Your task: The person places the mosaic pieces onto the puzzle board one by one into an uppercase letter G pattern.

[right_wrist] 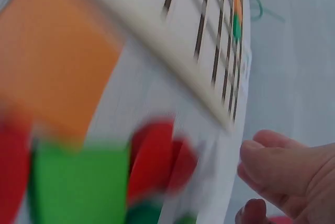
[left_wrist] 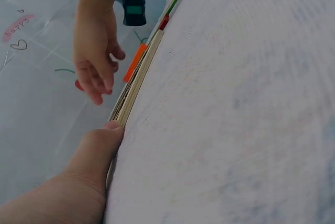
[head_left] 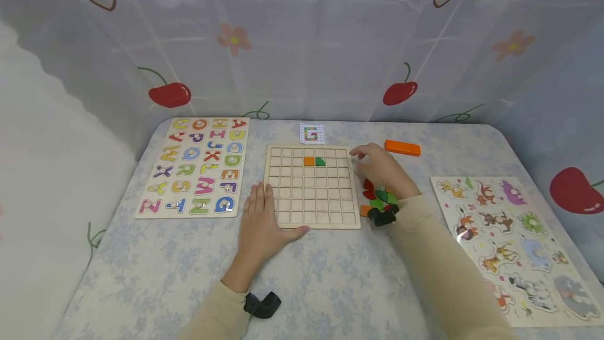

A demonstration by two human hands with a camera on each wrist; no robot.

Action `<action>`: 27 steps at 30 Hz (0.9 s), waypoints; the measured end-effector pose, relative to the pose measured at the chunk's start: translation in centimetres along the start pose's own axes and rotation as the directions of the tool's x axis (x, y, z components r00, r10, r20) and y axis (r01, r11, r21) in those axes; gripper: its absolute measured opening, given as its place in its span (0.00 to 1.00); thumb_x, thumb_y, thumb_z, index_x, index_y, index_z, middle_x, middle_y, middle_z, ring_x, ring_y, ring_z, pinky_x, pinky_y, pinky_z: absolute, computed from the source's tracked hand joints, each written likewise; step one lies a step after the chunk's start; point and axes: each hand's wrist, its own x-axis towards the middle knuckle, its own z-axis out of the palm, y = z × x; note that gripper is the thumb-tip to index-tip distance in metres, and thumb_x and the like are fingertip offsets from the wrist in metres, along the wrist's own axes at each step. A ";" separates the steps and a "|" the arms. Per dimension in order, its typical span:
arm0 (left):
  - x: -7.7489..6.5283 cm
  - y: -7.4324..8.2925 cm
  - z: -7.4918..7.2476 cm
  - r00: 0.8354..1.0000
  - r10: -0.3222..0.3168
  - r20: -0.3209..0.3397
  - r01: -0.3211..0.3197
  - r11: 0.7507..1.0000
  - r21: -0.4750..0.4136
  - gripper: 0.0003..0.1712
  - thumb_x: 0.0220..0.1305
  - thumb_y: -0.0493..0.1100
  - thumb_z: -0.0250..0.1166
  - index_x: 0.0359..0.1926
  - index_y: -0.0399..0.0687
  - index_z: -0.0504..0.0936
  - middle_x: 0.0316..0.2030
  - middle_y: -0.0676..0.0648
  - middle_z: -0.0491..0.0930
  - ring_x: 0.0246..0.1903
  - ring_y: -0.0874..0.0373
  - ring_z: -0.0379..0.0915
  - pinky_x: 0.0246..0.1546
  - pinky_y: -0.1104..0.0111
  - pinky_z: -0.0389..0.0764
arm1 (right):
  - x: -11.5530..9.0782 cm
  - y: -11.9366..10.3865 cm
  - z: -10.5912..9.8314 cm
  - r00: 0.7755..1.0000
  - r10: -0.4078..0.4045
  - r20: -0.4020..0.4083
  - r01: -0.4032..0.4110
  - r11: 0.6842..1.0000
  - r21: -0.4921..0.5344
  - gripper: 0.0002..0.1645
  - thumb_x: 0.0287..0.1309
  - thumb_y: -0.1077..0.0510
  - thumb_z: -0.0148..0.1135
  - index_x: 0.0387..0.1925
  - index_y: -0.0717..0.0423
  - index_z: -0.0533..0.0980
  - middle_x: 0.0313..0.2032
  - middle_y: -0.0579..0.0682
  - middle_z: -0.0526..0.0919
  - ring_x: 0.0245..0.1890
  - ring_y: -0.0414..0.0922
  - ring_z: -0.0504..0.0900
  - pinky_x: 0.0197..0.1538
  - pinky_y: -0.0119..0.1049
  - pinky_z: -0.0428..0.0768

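My left hand (head_left: pixel 260 224) rests at the lower left corner of a wooden grid board (head_left: pixel 311 193), fingers straight along its left side and thumb against the front edge. An orange square (head_left: pixel 309 161) and a green quarter-circle piece (head_left: pixel 320 162) lie side by side in an upper row of the grid. Just off the board's upper right corner hovers my right hand (head_left: pixel 379 168), its fingers loosely bent with nothing seen between them. Under the right wrist lies a pile of loose red, green (right_wrist: pixel 84 182) and orange (right_wrist: pixel 57 51) pieces, partly hidden by the arm.
Behind the board lies a small pattern card (head_left: pixel 312 134) with a coloured G-like shape. An orange block (head_left: pixel 402 147) sits at the back right. An alphabet puzzle (head_left: pixel 189 214) lies on the left, an animal puzzle (head_left: pixel 542 320) on the right. A printed curtain (head_left: pixel 302 56) hangs behind the table.
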 end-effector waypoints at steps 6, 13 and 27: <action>0.0 0.0 -0.1 1.000 -0.007 0.005 0.007 1.000 0.014 0.81 0.37 0.88 0.60 0.78 0.38 0.46 0.79 0.37 0.42 0.79 0.44 0.34 0.77 0.49 0.46 | -1.8 4.0 -1.7 0.995 0.088 0.038 -0.087 0.996 -0.028 0.25 0.68 0.62 0.56 0.66 0.54 0.71 0.58 0.62 0.75 0.52 0.57 0.72 0.60 0.57 0.76; 0.0 0.0 0.0 1.000 -0.001 0.002 0.001 1.000 0.009 0.81 0.37 0.88 0.60 0.78 0.38 0.45 0.79 0.37 0.41 0.79 0.44 0.33 0.78 0.50 0.45 | -2.7 5.5 -2.0 0.993 0.096 0.070 -0.094 0.995 -0.036 0.23 0.66 0.62 0.60 0.61 0.58 0.75 0.56 0.63 0.76 0.55 0.59 0.71 0.63 0.59 0.74; 0.0 -0.1 0.1 1.000 -0.007 0.005 0.007 1.000 0.000 0.81 0.37 0.88 0.60 0.78 0.39 0.45 0.79 0.37 0.40 0.79 0.45 0.32 0.78 0.50 0.44 | -1.7 4.1 -1.2 0.997 0.067 -0.027 -0.064 0.992 0.113 0.13 0.67 0.56 0.61 0.50 0.54 0.73 0.50 0.59 0.77 0.46 0.54 0.74 0.46 0.44 0.77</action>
